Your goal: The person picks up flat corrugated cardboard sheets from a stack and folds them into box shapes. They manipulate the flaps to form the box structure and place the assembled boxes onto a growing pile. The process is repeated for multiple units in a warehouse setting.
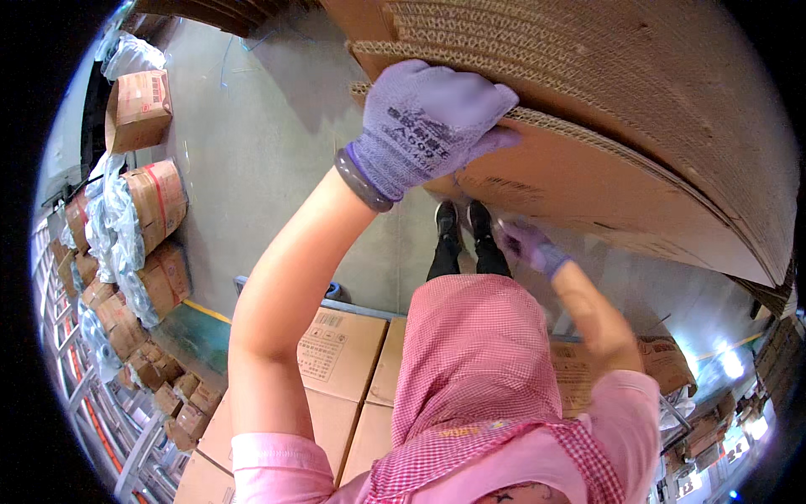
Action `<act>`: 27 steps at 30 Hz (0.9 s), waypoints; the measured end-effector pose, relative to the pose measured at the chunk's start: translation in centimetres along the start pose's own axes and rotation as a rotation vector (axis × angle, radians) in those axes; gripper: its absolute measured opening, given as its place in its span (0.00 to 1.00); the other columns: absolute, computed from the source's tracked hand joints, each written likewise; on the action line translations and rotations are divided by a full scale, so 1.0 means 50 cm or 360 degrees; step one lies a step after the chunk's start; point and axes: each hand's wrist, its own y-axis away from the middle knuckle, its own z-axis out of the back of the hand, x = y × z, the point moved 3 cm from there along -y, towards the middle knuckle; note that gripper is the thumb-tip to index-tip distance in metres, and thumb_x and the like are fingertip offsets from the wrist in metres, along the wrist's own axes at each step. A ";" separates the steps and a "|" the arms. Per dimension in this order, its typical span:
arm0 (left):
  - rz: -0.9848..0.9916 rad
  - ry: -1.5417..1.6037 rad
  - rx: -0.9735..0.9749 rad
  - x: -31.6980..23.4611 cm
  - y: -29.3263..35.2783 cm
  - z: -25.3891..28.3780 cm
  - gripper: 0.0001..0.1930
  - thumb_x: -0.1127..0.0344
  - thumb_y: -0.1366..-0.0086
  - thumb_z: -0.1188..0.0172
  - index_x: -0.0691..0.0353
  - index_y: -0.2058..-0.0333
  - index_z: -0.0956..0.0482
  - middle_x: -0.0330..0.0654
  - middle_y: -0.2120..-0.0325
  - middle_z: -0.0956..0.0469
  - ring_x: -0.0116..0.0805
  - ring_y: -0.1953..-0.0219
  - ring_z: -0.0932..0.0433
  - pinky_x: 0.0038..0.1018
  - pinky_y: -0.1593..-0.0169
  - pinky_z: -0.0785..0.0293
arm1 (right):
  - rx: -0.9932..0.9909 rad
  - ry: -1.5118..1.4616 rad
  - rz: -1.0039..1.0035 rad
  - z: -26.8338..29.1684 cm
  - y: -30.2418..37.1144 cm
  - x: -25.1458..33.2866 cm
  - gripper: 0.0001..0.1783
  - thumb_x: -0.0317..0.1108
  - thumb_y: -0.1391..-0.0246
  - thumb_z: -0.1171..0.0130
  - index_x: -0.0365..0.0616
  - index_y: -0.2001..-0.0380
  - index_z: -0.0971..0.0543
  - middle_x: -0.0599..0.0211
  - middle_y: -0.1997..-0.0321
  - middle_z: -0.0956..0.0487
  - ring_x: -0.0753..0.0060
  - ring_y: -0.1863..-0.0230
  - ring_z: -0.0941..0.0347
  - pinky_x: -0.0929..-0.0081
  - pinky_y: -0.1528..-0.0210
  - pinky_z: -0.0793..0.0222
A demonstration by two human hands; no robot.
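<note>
A tall stack of flattened cardboard boxes point(638, 92) leans in front of me and to the right. My left hand point(428, 126), in a purple knit glove with a dark band at the wrist, is closed over the top edge of the nearest flattened cardboard box point(579, 185). Its fingers lie over that edge, the thumb on the near face. Lower down, my right hand point(527, 244) wears a similar glove and hangs close to the same sheet, beside my shoes. Motion blurs its fingers, so I cannot tell whether it touches the cardboard.
Behind my apron point(478, 353) are packed brown cartons point(332, 353) on a metal-framed cart point(374, 312). Cartons with clear plastic bags point(126, 227) line the left side, beside metal rails point(138, 454). Grey floor point(277, 160) lies between them and the stack.
</note>
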 end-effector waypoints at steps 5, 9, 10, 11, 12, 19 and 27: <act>-0.0006 -0.0038 -0.0005 -0.009 -0.009 0.000 0.21 0.44 0.55 0.29 0.47 0.65 0.18 0.32 0.77 0.21 0.35 0.76 0.22 0.31 0.70 0.29 | -0.0176 -0.0854 0.0006 0.057 -0.359 -0.206 0.08 0.40 0.40 0.40 0.49 0.68 0.21 0.70 0.73 0.20 0.74 0.71 0.22 0.78 0.72 0.26; -0.0008 -0.0063 -0.0029 -0.004 -0.020 -0.010 0.23 0.43 0.57 0.27 0.47 0.65 0.17 0.34 0.75 0.19 0.35 0.75 0.20 0.30 0.69 0.26 | -0.0236 -0.1077 -0.0125 0.127 -0.487 -0.241 0.07 0.38 0.42 0.39 0.47 0.71 0.22 0.69 0.73 0.20 0.72 0.72 0.22 0.76 0.75 0.26; -0.0044 -0.0073 -0.0069 -0.003 -0.021 -0.012 0.23 0.43 0.57 0.27 0.47 0.65 0.17 0.34 0.76 0.20 0.35 0.75 0.20 0.30 0.69 0.26 | -0.0378 -0.1223 -0.0171 0.125 -0.491 -0.238 0.08 0.37 0.43 0.39 0.46 0.71 0.22 0.68 0.73 0.20 0.71 0.71 0.22 0.74 0.75 0.26; -0.0085 -0.0089 -0.0110 0.001 -0.023 -0.012 0.22 0.43 0.58 0.27 0.46 0.65 0.17 0.33 0.77 0.21 0.35 0.76 0.21 0.30 0.70 0.27 | -0.0516 -0.1364 -0.0202 0.113 -0.497 -0.228 0.08 0.36 0.43 0.38 0.45 0.72 0.22 0.67 0.73 0.20 0.69 0.71 0.22 0.73 0.74 0.26; -0.0135 -0.0093 -0.0166 0.000 -0.033 -0.015 0.22 0.43 0.58 0.27 0.46 0.65 0.18 0.33 0.78 0.22 0.35 0.76 0.21 0.30 0.70 0.27 | -0.0671 -0.1561 -0.0177 0.108 -0.498 -0.212 0.08 0.35 0.45 0.38 0.44 0.72 0.23 0.65 0.72 0.20 0.67 0.70 0.22 0.71 0.73 0.25; 0.0249 0.0152 0.0348 0.009 0.009 0.014 0.12 0.48 0.44 0.39 0.47 0.73 0.25 0.34 0.81 0.24 0.36 0.78 0.21 0.36 0.77 0.28 | 0.0326 0.0267 0.0170 -0.209 -0.143 0.004 0.17 0.47 0.34 0.49 0.44 0.66 0.24 0.74 0.68 0.28 0.76 0.65 0.35 0.73 0.59 0.34; 0.0270 0.0494 0.0490 -0.012 -0.022 -0.011 0.21 0.47 0.44 0.37 0.55 0.58 0.24 0.43 0.63 0.22 0.42 0.58 0.22 0.36 0.55 0.28 | 0.0009 0.0203 0.0417 -0.320 0.375 0.214 0.15 0.40 0.37 0.42 0.39 0.55 0.22 0.66 0.68 0.19 0.67 0.63 0.20 0.67 0.56 0.24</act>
